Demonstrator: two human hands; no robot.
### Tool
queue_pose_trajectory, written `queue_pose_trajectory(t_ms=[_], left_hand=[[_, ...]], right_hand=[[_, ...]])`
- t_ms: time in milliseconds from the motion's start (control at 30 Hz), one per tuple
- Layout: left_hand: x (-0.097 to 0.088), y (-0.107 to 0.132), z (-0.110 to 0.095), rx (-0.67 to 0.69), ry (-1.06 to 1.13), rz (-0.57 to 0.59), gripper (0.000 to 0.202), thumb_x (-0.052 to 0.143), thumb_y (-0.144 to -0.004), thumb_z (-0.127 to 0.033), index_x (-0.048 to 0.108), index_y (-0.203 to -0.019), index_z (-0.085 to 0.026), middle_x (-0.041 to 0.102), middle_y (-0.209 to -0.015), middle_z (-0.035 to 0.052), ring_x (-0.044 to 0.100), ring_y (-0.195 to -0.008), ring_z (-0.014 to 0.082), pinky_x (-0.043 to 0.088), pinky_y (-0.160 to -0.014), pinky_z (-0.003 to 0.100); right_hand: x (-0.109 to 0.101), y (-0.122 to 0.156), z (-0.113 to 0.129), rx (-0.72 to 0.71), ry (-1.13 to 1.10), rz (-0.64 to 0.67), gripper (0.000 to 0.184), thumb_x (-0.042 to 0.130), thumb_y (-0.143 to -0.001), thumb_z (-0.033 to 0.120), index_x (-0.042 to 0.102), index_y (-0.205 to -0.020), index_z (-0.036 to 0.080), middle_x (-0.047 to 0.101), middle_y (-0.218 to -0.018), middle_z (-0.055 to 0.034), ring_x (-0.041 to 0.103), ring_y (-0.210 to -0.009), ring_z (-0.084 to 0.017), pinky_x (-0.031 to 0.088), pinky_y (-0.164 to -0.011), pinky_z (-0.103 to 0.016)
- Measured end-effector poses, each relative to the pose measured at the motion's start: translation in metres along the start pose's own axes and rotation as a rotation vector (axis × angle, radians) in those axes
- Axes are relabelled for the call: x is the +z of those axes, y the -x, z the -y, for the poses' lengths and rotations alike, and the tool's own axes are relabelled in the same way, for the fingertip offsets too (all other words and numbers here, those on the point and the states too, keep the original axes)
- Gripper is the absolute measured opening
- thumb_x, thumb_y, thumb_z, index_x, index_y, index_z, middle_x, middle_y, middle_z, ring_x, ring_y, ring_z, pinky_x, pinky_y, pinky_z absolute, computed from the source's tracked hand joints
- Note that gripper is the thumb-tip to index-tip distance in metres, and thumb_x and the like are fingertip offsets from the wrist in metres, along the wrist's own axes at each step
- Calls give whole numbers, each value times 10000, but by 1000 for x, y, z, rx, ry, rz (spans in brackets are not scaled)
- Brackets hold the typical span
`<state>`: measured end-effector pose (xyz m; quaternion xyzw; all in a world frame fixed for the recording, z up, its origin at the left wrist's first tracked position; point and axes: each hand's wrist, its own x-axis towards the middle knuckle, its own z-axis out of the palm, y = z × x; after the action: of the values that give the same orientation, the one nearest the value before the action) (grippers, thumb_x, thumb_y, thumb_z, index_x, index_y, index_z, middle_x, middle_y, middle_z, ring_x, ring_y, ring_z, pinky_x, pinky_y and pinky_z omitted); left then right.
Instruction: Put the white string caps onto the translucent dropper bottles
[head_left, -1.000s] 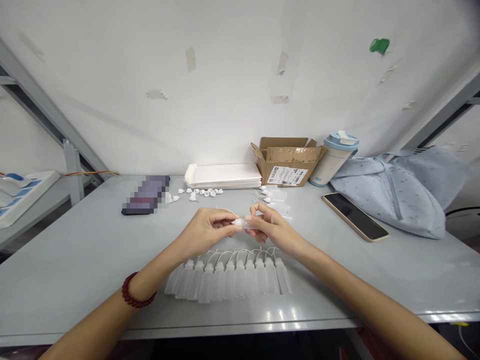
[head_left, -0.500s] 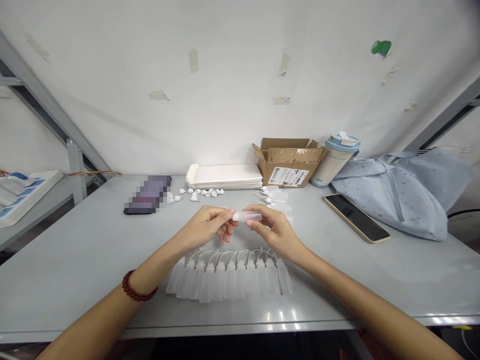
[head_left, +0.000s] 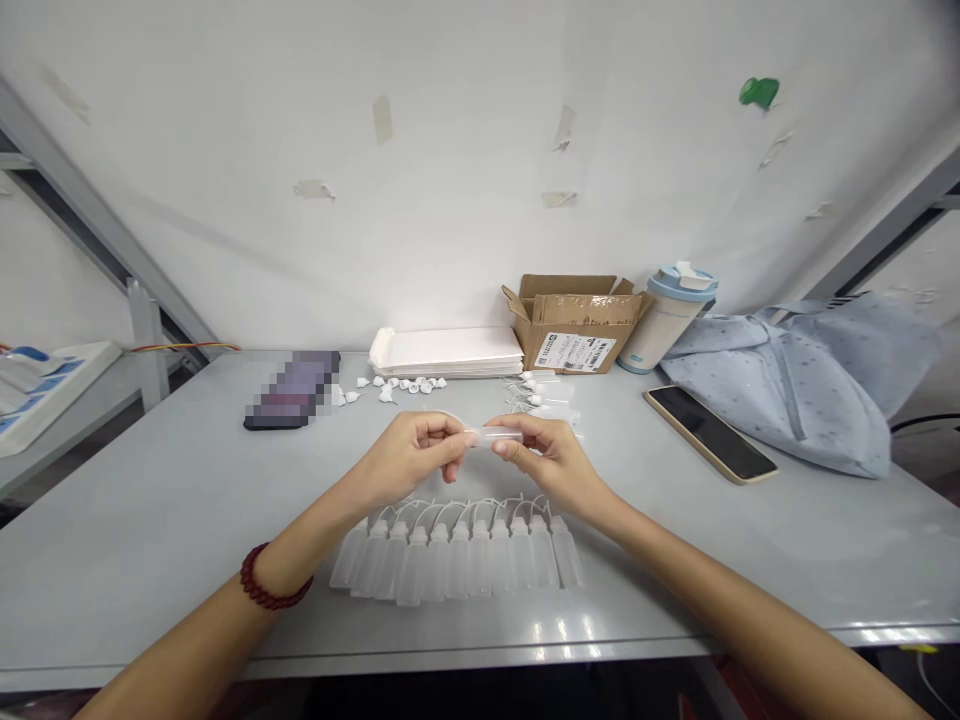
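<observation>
A small translucent plastic squeeze bottle (head_left: 502,434) lies sideways in the air between my hands, above the table. My right hand (head_left: 553,458) is closed round its base end, thumb below and fingers on top. At the neck end, my left hand (head_left: 409,455) pinches the white cap between thumb and curled fingers, which mostly hide it. Below both hands, a row of similar bottles (head_left: 459,565) lies side by side on the table, thin curved tubes at their capped ends. Behind my left hand, loose white caps (head_left: 412,385) are scattered.
More small bottles (head_left: 553,392) lie behind my right hand. At the back stand a stack of white trays (head_left: 450,352), an opened cardboard box (head_left: 574,325) and a tumbler (head_left: 666,320). A phone (head_left: 709,432) and a pale blue bag (head_left: 780,390) are at right. A partly pixelated dark object (head_left: 292,390) lies left.
My left hand has turned and its fingers have curled in around the cap end, covering the white cap that showed before. My right hand holds the bottle in nearly the same place.
</observation>
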<state>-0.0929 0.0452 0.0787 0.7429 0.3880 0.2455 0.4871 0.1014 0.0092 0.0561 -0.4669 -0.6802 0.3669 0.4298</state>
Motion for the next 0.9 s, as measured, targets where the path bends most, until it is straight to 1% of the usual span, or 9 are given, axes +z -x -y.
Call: queue_pose_trajectory(t_ms=[133,267,367,467,533,600,700,833,900], left_hand=[[2,2,-1,43,-34,-36,232,559,-846,-366,651,-822,-154,626,-627,4,607,-646,143,469,-624,242],[4,4,0,122,-85,-52,206,547,-857,-332,643,-837,-151,643,-658,12,617,-650,142,469,-602,227],[5,3,1,186,-154,-67,188,541,-860,-303,645,-839,-148,650,-671,13,618,-646,136,471,-604,221],[5,2,3,223,-217,-86,188,538,-860,-307,644,-827,-155,660,-691,15,620,-659,139,479,-632,229],[5,1,4,209,-204,-77,207,540,-859,-334,642,-821,-157,668,-722,20,624,-674,143,486,-647,234],[4,0,4,163,-164,-49,240,531,-861,-368,643,-830,-158,673,-749,26,632,-691,147,491,-658,237],[2,0,4,81,-128,-18,303,492,-877,-413,650,-831,-159,665,-716,26,636,-688,155,488,-637,238],[0,-2,5,51,-95,43,409,440,-897,-448,598,-666,-149,630,-639,20,618,-606,139,481,-601,234],[0,-2,6,39,-85,66,436,427,-902,-458,565,-625,-151,606,-585,11,601,-567,131,475,-585,230]], right_hand=[[1,0,-2,42,-54,-12,258,581,-824,399,691,-897,178,584,-692,-11,426,-586,-119,327,-565,-269],[2,0,-4,100,-177,-4,301,594,-808,437,682,-901,165,430,-566,36,315,-498,-88,243,-483,-246],[1,-2,-7,169,-327,44,332,603,-793,472,659,-832,147,373,-540,52,310,-467,-79,222,-458,-243],[-1,-5,-8,195,-403,108,342,600,-795,475,613,-708,145,406,-541,44,349,-464,-78,254,-463,-248],[-1,-5,-7,187,-369,108,337,597,-800,470,608,-699,148,439,-549,36,376,-472,-81,285,-479,-249],[-1,-3,-5,168,-281,77,316,600,-798,465,639,-774,152,491,-575,24,415,-493,-89,328,-504,-251],[1,-1,-2,138,-138,39,320,612,-792,444,671,-933,163,583,-645,-4,475,-538,-112,396,-547,-267],[4,1,-3,33,-37,-11,295,624,-794,402,684,-989,189,665,-796,-37,517,-592,-132,441,-595,-292],[4,1,-4,2,-14,-9,283,610,-810,388,680,-999,190,663,-784,-34,524,-604,-137,441,-605,-295]])
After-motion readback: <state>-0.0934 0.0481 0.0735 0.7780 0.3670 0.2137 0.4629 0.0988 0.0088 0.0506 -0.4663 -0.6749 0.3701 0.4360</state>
